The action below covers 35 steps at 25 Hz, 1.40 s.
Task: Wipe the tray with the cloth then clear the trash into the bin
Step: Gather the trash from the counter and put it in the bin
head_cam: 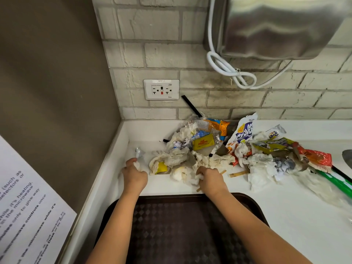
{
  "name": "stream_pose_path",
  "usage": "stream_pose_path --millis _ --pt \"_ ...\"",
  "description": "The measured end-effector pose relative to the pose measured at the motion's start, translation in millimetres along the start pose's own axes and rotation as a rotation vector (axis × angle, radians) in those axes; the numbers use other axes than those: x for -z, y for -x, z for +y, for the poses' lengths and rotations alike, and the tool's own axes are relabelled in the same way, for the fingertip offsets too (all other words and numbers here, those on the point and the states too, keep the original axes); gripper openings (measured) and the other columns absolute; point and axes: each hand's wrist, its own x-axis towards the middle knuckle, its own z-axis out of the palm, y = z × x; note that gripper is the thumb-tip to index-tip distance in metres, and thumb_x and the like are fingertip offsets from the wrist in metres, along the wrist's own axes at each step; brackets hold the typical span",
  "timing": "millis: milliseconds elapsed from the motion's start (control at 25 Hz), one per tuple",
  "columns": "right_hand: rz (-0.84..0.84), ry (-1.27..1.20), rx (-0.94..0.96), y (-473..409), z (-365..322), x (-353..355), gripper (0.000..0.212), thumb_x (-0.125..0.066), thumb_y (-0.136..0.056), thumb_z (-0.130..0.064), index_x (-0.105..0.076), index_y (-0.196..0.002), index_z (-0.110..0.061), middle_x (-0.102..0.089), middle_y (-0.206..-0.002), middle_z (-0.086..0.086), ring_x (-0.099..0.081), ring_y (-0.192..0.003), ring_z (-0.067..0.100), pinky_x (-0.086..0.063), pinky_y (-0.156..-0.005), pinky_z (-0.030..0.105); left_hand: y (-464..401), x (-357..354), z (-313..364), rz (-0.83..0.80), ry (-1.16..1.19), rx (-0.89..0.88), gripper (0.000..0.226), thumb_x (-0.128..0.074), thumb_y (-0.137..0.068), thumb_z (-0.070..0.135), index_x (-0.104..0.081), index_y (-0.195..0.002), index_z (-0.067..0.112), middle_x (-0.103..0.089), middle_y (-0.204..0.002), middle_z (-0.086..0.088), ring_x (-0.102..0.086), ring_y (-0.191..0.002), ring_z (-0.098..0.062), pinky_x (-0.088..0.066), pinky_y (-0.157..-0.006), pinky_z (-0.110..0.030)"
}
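A dark brown tray (253,204) lies at the counter's front edge, under both my forearms. Beyond it a heap of trash (202,149) spreads along the white counter: crumpled tissues, snack wrappers, a yellow packet (203,142), a Clover chip bag (243,132). My left hand (134,175) grips a small crumpled white wrapper (138,153) at the heap's left end. My right hand (210,179) curls its fingers into crumpled tissue (187,175) at the heap's near edge. No cloth or bin is in view.
A brown panel (57,92) with a printed notice walls the left side. The brick wall (209,96) behind carries a socket (161,89). A steel dispenser (282,27) with a looped white cable hangs top right. A green package (335,182) lies far right.
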Motion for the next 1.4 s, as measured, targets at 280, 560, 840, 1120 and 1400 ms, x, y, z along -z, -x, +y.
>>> stream_pose_path --millis 280,560,840,1120,1400 --pt "0.453 -0.855 0.031 19.5 0.8 30.0 0.035 -0.054 -0.075 0.017 -0.054 -0.095 -0.012 -0.055 -0.085 -0.006 -0.052 -0.08 0.009 -0.04 -0.067 0.003 12.4 6.3 8.5 0.042 0.148 -0.137 0.034 -0.056 -0.089 0.007 -0.048 -0.122 0.005 -0.057 -0.11 -0.006 -0.057 -0.101 -0.026 -0.047 -0.083 -0.03" --pt "0.639 -1.177 0.024 88.9 28.9 74.4 0.035 -0.056 -0.077 0.017 -0.056 -0.078 -0.018 -0.063 -0.071 -0.015 -0.057 -0.067 -0.009 -0.046 -0.064 0.009 104.6 6.7 61.6 -0.406 0.949 0.212 0.034 -0.03 -0.088 -0.016 -0.053 -0.092 0.008 -0.057 -0.093 -0.008 -0.056 -0.084 -0.018 -0.05 -0.074 -0.03" --pt "0.744 -1.151 -0.17 187.8 83.2 72.6 0.021 -0.057 -0.082 0.004 -0.067 -0.086 -0.014 -0.063 -0.084 0.002 -0.058 -0.064 -0.005 -0.047 -0.058 0.009 210.6 -20.7 69.2 -0.857 0.8 0.152 0.042 -0.033 -0.088 -0.021 -0.049 -0.112 0.01 -0.061 -0.107 -0.005 -0.059 -0.096 -0.015 -0.05 -0.078 -0.028" --pt "0.777 -1.117 -0.129 275.4 134.3 73.3 0.027 -0.065 -0.07 0.008 -0.055 -0.08 -0.016 -0.063 -0.066 -0.014 -0.056 -0.059 -0.007 -0.044 -0.056 0.008 306.8 -60.0 46.3 -1.03 0.556 0.06 0.029 -0.047 -0.088 -0.013 -0.05 -0.108 0.008 -0.062 -0.101 -0.006 -0.064 -0.088 -0.014 -0.057 -0.072 -0.019" --pt "0.679 -1.074 -0.137 365.8 216.8 59.1 0.041 -0.049 -0.07 0.006 -0.065 -0.071 -0.032 -0.065 -0.07 -0.019 -0.056 -0.067 -0.003 -0.046 -0.063 0.014 432.7 -107.7 13.6 -1.134 0.548 0.234 0.029 -0.046 -0.086 -0.016 -0.054 -0.097 0.01 -0.064 -0.089 -0.007 -0.066 -0.07 -0.011 -0.056 -0.063 -0.018"
